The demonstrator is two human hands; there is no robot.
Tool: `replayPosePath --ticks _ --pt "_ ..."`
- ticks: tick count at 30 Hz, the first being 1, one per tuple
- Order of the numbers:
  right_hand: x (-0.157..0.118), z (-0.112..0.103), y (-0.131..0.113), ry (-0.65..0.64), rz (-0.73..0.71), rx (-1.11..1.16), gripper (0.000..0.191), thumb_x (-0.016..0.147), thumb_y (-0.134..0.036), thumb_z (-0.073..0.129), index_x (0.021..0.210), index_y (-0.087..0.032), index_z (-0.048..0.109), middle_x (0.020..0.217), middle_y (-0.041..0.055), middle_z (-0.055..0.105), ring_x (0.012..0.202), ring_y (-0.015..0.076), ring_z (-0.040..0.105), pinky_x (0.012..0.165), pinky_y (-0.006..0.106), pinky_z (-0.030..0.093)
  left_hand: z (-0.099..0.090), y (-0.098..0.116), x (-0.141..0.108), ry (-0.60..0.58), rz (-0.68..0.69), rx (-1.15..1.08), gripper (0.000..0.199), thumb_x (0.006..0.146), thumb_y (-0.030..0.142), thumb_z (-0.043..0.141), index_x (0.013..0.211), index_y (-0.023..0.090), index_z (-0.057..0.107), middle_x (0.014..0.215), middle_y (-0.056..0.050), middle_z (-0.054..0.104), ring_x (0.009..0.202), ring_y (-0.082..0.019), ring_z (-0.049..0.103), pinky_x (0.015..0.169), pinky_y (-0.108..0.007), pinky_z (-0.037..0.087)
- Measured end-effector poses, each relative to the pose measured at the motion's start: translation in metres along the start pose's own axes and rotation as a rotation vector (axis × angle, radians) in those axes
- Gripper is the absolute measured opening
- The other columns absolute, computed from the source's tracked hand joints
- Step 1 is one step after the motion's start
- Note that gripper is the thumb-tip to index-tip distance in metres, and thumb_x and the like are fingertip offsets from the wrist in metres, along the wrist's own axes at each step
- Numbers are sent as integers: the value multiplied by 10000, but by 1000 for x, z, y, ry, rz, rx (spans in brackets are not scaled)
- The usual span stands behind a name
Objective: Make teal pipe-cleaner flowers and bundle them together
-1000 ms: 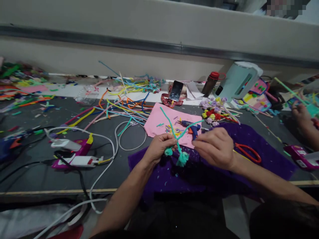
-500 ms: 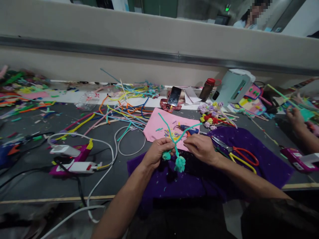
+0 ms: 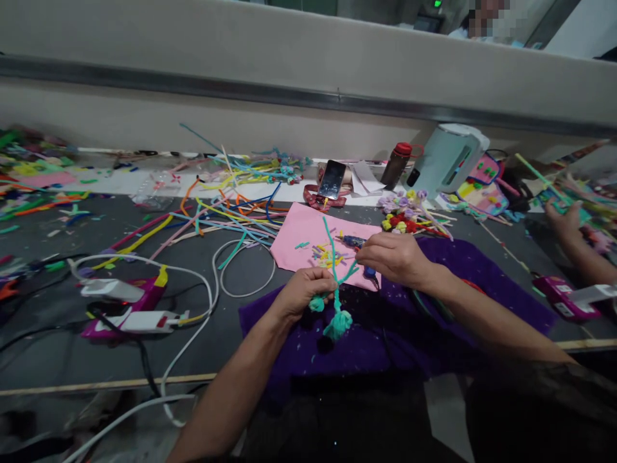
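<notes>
My left hand point(image 3: 304, 294) pinches a green fuzzy-stem piece point(image 3: 336, 292) with two fluffy balls hanging below the fingers. One of its stems points upward, and another leans right to my right hand point(image 3: 393, 258), whose fingers are closed on that stem's end. Behind the hands a pink sheet point(image 3: 294, 238) bears small cut bits of stem point(image 3: 328, 255) and a blue glue gun point(image 3: 353, 241), partly hidden by my right hand. A purple cloth point(image 3: 299, 347) lies beneath both hands.
Colored stems point(image 3: 231, 218) and a looped white cable point(image 3: 215, 270) lie left, near a magenta power strip point(image 3: 154, 292). Behind are a phone point(image 3: 332, 179), a bottle point(image 3: 396, 166), a pale jug point(image 3: 456, 157) and flower bunches point(image 3: 405, 212). Another person's hand point(image 3: 566, 222) is at right.
My right hand has moved onto the right-hand stem, which now bends lower and closer to the upright one. The scissors are now mostly hidden by my right arm. The view has shifted slightly.
</notes>
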State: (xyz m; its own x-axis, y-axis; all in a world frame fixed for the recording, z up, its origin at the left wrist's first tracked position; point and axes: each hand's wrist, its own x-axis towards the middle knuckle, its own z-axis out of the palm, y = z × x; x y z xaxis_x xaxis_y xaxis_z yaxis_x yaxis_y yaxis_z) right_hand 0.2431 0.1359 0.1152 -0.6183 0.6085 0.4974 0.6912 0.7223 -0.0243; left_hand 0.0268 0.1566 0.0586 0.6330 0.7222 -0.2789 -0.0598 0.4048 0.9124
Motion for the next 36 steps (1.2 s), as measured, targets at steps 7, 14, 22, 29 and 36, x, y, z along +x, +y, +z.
replayPosePath --ticks 7,14,22,29,36 --pt "22 13 -3 -32 194 374 137 833 -239 525 821 -162 637 758 29 638 699 126 584 629 233 434 2 0 -2 -44 30 79 132 622 207 635 567 141 535 491 14 542 441 -69 459 468 -202 336" --pt "17 31 14 -161 468 808 197 795 -318 566 769 -135 633 598 -17 565 502 91 507 488 202 404 1 2 -3 -71 44 114 109 635 190 617 569 139 546 496 12 543 457 -72 458 484 -208 327" --pt "26 11 -27 -20 100 405 103 836 -179 507 822 -148 604 752 52 622 707 136 564 638 246 422 -1 -5 3 -3 55 148 33 599 131 585 567 127 578 485 47 480 456 -51 378 480 -195 273" --pt "27 22 -43 -58 65 407 121 865 -178 449 859 -145 565 777 52 609 735 134 555 644 244 422 -4 -9 6 33 132 164 82 619 200 619 605 121 603 540 43 492 485 -56 364 496 -196 266" --pt "7 -6 -34 -98 277 59 92 809 -160 493 797 -157 585 792 53 614 739 158 544 667 281 379 -2 -3 4 207 182 177 142 626 227 617 541 145 539 478 42 484 435 -61 380 462 -200 281"
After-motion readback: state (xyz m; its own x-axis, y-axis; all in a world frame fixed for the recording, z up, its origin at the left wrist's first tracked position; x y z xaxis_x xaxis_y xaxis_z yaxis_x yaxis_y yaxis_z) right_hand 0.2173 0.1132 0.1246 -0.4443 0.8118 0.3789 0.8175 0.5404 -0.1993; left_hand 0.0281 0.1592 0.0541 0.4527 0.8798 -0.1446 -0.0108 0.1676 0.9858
